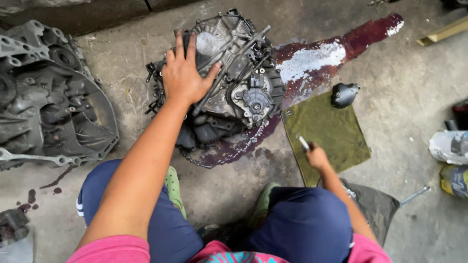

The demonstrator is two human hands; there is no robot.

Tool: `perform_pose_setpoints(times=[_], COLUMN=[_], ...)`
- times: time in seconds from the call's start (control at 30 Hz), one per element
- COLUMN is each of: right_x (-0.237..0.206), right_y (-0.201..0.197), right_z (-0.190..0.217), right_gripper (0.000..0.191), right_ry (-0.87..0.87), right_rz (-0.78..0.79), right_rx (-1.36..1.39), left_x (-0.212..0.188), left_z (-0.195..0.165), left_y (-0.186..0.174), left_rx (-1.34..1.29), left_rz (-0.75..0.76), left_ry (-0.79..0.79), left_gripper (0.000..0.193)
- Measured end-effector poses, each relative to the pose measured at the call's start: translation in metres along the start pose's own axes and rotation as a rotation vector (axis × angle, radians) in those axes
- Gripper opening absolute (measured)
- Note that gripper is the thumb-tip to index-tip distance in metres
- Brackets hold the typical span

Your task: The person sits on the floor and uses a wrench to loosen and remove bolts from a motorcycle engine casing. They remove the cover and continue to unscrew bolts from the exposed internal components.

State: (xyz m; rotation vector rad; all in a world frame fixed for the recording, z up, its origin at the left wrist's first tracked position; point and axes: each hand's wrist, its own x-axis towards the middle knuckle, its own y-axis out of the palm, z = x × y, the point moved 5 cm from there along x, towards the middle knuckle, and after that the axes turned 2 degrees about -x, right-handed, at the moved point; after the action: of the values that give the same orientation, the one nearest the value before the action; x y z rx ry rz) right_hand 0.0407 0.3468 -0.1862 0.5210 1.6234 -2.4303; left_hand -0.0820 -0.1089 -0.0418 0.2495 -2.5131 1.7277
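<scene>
A grey metal gearbox housing (243,87) lies on the concrete floor in front of me, with dark red oil pooled around it. My left hand (185,73) rests flat on its upper left side, fingers spread. My right hand (317,157) is lower right, over a green cloth (331,129), closed around a small tool (304,142) with a light tip. I squat with both knees in blue shorts at the bottom of the view.
A second large housing half (48,102) lies at left. A black cap (344,94) sits at the cloth's far corner. A red oil streak (336,48) runs up right. Bottles (451,163) stand at the right edge. A metal bar (414,195) lies near my right knee.
</scene>
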Motion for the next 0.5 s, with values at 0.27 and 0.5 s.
perform_pose_setpoints(times=[0.27,0.5], right_x=[-0.022,-0.082], right_y=[-0.189,-0.099], right_z=[0.06,0.195], right_gripper=[0.027,0.021], right_ry=[-0.14,-0.146], right_rz=[0.033,0.012], right_rx=[0.339,1.044], left_x=[0.003,0.004], left_z=[-0.001,-0.004], left_y=[-0.001,-0.001], left_rx=[-0.012,-0.007], left_rz=[0.07,0.075], left_ry=[-0.056,-0.053], left_gripper=[0.095,0.096])
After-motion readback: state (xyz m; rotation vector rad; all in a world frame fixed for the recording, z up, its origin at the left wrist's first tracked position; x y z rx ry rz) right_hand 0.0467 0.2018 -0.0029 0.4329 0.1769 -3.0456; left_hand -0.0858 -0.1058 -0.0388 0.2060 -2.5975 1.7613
